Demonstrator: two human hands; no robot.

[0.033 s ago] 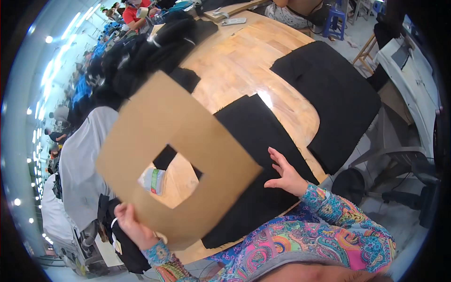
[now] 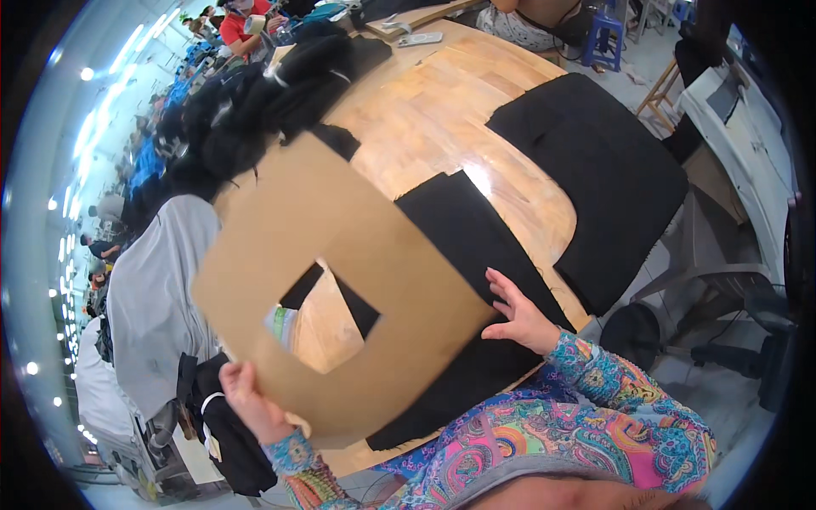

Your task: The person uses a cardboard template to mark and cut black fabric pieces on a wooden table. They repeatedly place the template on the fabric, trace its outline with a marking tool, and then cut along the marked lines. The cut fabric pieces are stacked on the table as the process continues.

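Note:
A brown cardboard panel [image 2: 374,229] with a cut-out window in its middle is tilted over the table. My left hand [image 2: 253,404] grips it by its lower left edge, fingers closed on the board. My right hand [image 2: 523,314] is open beside the panel's right corner, fingers spread, above a black fabric piece [image 2: 463,229] lying flat. The panel covers part of this fabric. Through the window I see wood, dark cloth and part of a small pale packet with a green band [image 2: 279,323].
A second black fabric piece [image 2: 603,161] lies at the right of the wooden table [image 2: 425,110], overhanging its edge. Black bundles [image 2: 229,119] are heaped at far left, near a grey-covered object [image 2: 161,289]. Toward the back are a phone-like object [image 2: 421,39], a blue stool [image 2: 604,42] and other people.
The cardboard panel has shifted to the right, its corner now closer to my right hand. My left hand has moved right with it; my right hand has barely moved.

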